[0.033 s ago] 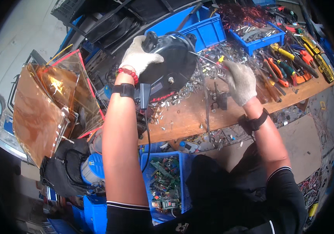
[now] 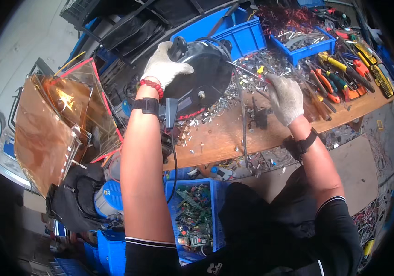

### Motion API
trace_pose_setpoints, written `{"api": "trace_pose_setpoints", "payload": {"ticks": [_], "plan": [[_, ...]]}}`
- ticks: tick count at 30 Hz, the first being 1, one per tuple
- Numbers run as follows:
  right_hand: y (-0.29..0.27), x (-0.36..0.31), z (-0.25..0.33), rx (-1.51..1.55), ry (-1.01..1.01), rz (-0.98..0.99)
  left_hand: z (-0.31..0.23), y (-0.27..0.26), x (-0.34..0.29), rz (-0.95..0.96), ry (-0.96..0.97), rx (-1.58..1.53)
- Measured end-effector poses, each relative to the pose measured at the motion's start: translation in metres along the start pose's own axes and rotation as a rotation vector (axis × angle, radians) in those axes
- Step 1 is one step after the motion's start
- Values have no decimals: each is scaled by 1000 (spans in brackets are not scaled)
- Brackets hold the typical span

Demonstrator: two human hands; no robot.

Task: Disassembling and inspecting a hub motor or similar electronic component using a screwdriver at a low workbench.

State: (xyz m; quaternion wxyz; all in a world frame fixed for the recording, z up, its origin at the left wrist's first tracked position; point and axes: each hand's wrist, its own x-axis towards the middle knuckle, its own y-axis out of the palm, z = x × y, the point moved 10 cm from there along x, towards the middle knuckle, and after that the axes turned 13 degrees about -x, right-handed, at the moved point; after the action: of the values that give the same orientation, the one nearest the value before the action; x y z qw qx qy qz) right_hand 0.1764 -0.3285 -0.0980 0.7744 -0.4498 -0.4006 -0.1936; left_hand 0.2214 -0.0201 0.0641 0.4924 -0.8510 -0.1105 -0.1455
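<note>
A large black round housing [image 2: 197, 85] stands on the wooden workbench, with a metal stub on its face and a red-marked lower edge. My left hand [image 2: 166, 65], in a pale work glove, is wrapped over its upper left side beside a black knob-like lug [image 2: 178, 47]. In my gloved right hand [image 2: 285, 96] is a screwdriver [image 2: 248, 72]; its thin metal shaft points left and its tip is at the housing's right rim. Most of the handle is hidden by my fingers. Whether the tip sits in a screw is too small to tell.
Screws and metal scraps litter the wooden bench [image 2: 215, 145]. Pliers and cutters [image 2: 339, 83] lie at the right. Blue bins [image 2: 247, 39] stand behind. Below the bench, a blue crate [image 2: 215, 207] holds circuit boards. Amber sheets [image 2: 40, 133] lean at left; a black cable [image 2: 175, 170] hangs near my left forearm.
My right hand has shifted very slightly to the right with the screwdriver. My left hand and the housing stay in place.
</note>
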Motion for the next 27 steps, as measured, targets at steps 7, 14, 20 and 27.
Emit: {"api": "trace_pose_setpoints", "payload": {"ticks": [7, 14, 20, 27], "plan": [[-10, -27, -35, -15, 31, -112, -5, 0, -11, -9, -13, 57], [52, -45, -47, -475, -51, 320, -12, -9, -44, -108, 3, 101], [16, -33, -16, -140, 76, 175, -39, 17, -89, -188, 68, 209], [15, 4, 64, 583, 254, 365, -74, 91, -154, -322, 355, 333]]}}
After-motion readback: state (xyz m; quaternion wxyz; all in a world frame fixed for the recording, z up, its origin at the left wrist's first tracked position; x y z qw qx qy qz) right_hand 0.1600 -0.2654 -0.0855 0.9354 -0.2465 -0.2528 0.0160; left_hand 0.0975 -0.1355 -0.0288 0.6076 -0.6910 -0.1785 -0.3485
